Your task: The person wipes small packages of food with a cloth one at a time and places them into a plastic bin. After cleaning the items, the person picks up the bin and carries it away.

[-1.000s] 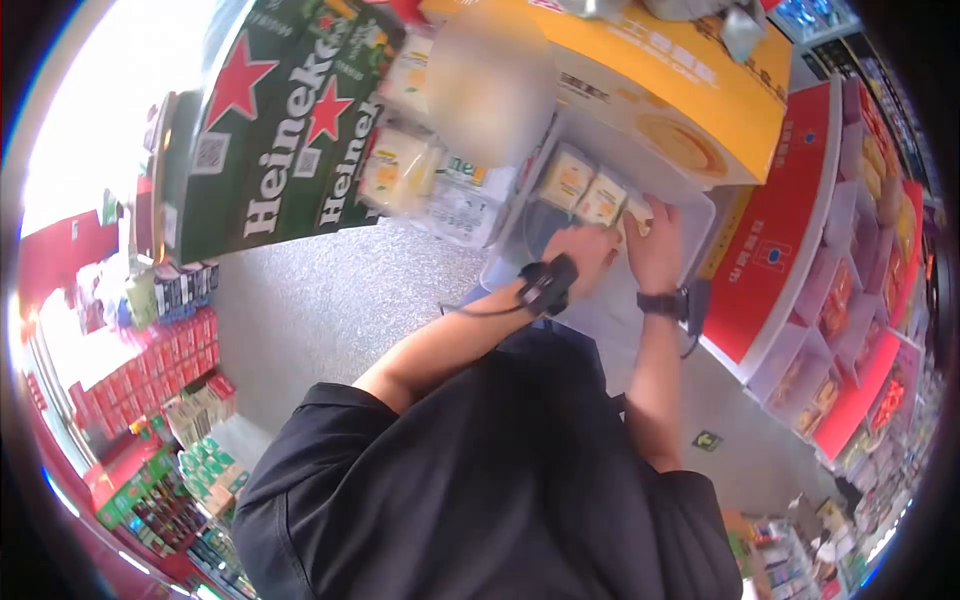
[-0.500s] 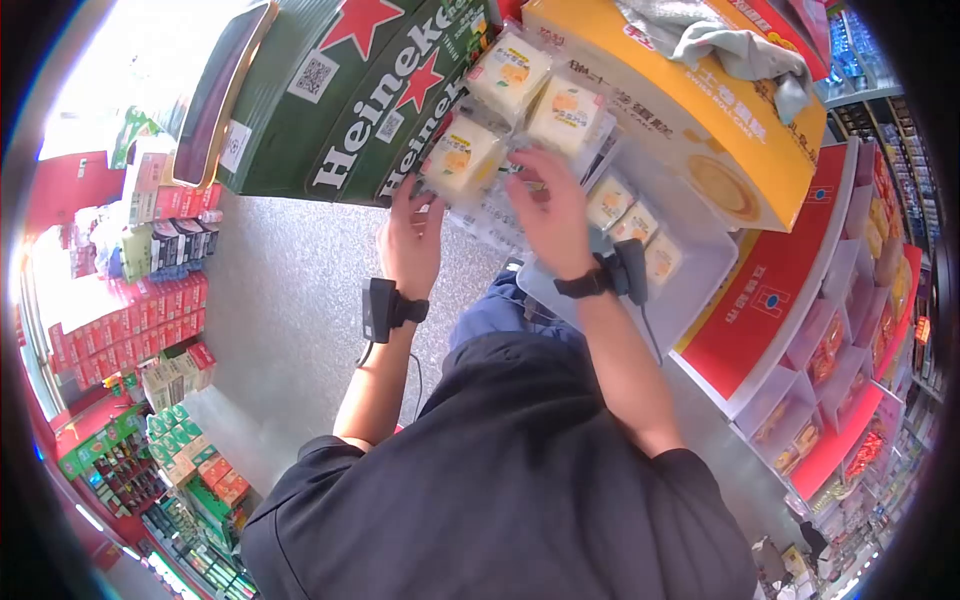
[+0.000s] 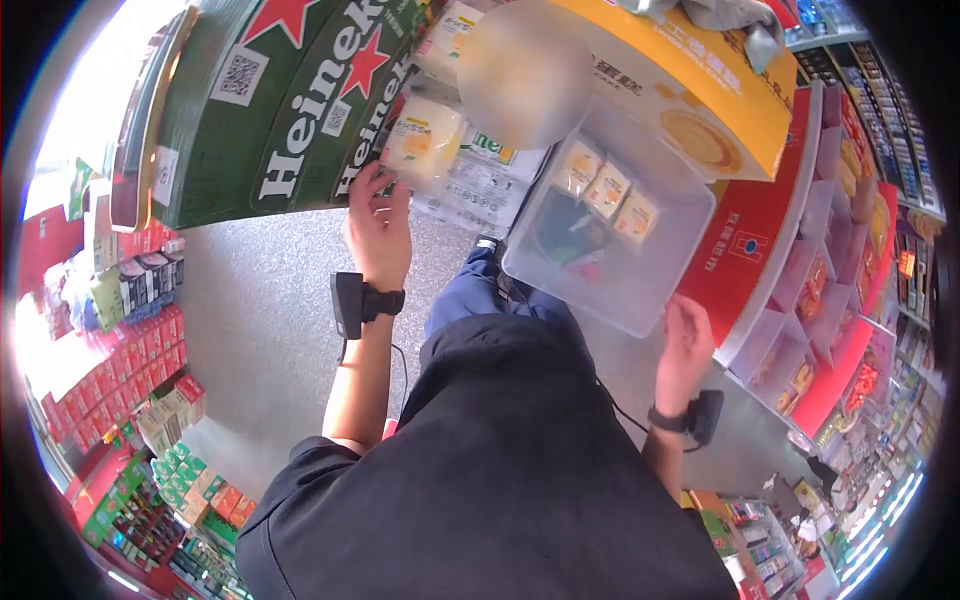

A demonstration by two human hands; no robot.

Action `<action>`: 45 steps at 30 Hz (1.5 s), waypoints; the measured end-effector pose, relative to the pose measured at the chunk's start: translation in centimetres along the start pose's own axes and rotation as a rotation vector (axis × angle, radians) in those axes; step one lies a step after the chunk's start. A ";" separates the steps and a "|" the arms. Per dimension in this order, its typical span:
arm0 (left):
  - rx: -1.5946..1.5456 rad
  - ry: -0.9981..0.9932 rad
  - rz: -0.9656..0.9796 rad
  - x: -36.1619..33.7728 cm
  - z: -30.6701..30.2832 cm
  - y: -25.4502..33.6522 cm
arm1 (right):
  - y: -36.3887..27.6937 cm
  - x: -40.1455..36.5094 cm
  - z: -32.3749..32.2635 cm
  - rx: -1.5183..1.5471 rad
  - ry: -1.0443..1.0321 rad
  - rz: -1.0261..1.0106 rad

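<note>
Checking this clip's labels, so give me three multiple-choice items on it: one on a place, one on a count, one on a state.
1. Where is the right hand? A on the near corner of the clear bin; B flat on the floor; C in a pocket.
2. How many yellow packets lie in a row inside the bin? A one; B three; C six.
3. The left hand is: A hanging free at the side; B gripping the bin; C touching a wrapped cake beside the green carton.

Answers:
1 A: its fingers curl on the bin's corner rim.
2 B: three sit side by side.
3 C: its fingertips meet the wrapper's edge.
</note>
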State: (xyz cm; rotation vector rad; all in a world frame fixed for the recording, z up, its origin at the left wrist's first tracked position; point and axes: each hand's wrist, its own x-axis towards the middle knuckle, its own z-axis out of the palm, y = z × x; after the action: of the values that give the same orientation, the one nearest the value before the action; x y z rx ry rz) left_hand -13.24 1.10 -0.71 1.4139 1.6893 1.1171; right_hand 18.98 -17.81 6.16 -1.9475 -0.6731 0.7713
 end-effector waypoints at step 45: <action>0.079 -0.185 -0.169 0.3 -2.8 1.5 | -7.0 8.4 25.5 -0.037 -0.544 -0.801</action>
State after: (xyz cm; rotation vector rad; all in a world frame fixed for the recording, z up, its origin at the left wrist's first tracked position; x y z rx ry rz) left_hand -15.13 0.89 1.83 1.3498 1.6997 0.8094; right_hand 4.54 5.17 0.26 -1.2932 -1.6647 0.7544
